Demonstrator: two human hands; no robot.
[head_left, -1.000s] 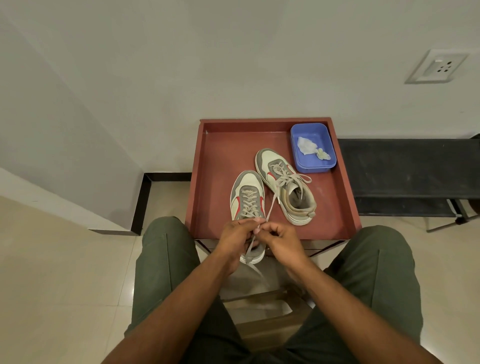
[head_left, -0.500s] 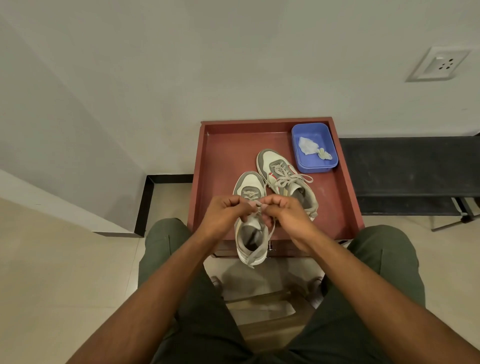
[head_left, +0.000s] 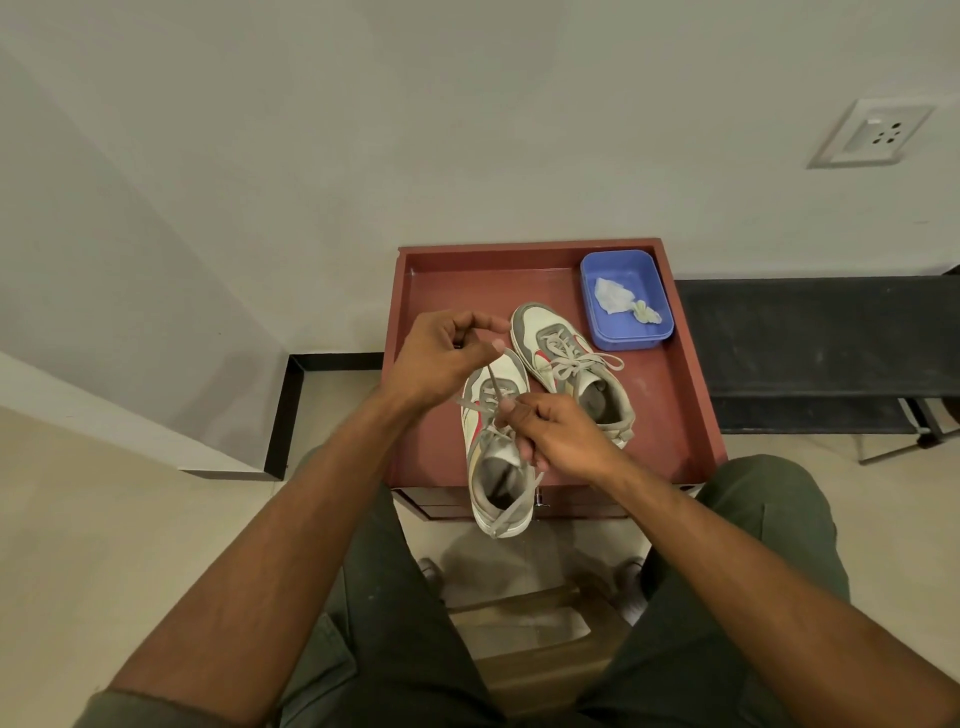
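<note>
Red worktop (head_left: 670, 415) with sneaker (head_left: 493, 467). Left hand (head_left: 441, 358) pinches the lace (head_left: 491, 382) above its toe; right hand (head_left: 561, 436) grips lace at its tongue.

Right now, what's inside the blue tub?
Inside the blue tub: a crumpled white scrap and a smaller pale wad beside it. Whatever lies beneath them is covered.

Matt cloth lace (head_left: 492, 383), scuffed leather-look sneaker (head_left: 496, 457), smooth blue plastic tub (head_left: 655, 332).
</note>
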